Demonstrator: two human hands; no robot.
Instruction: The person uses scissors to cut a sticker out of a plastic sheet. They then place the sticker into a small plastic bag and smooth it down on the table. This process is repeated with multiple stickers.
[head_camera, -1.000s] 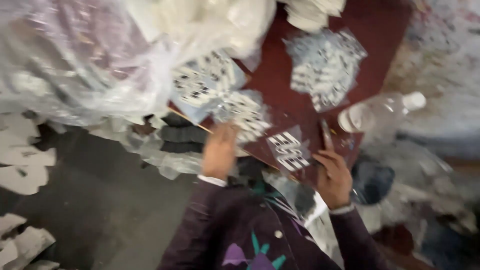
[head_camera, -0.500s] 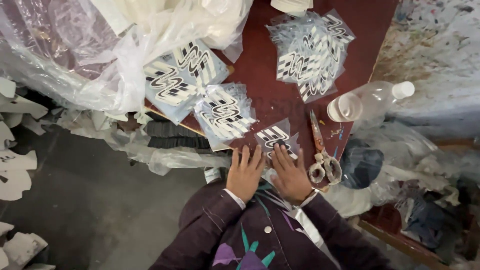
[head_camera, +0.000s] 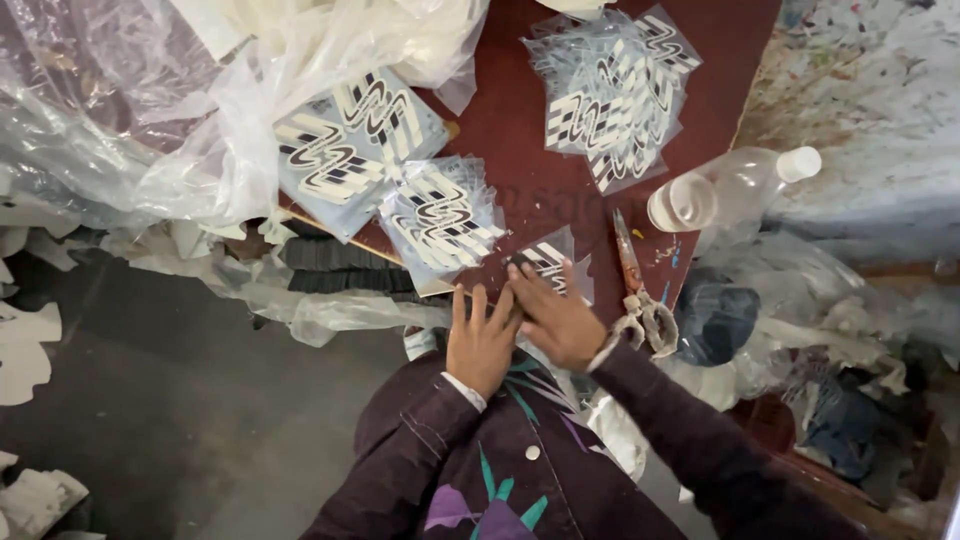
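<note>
Small clear packet (head_camera: 550, 262) with a black-and-white wavy print lies flat at the near edge of the dark red surface (head_camera: 520, 130). Right hand (head_camera: 556, 318) rests open on it, fingers spread across its near half. Left hand (head_camera: 480, 338) lies open and flat just left of it, touching the right hand. Scissors (head_camera: 636, 290) lie just right of the packet. Similar packets: one pile (head_camera: 440, 218) just left and beyond, another (head_camera: 615, 95) at far right. Clear plastic bottle (head_camera: 730, 185) on its side, right.
</note>
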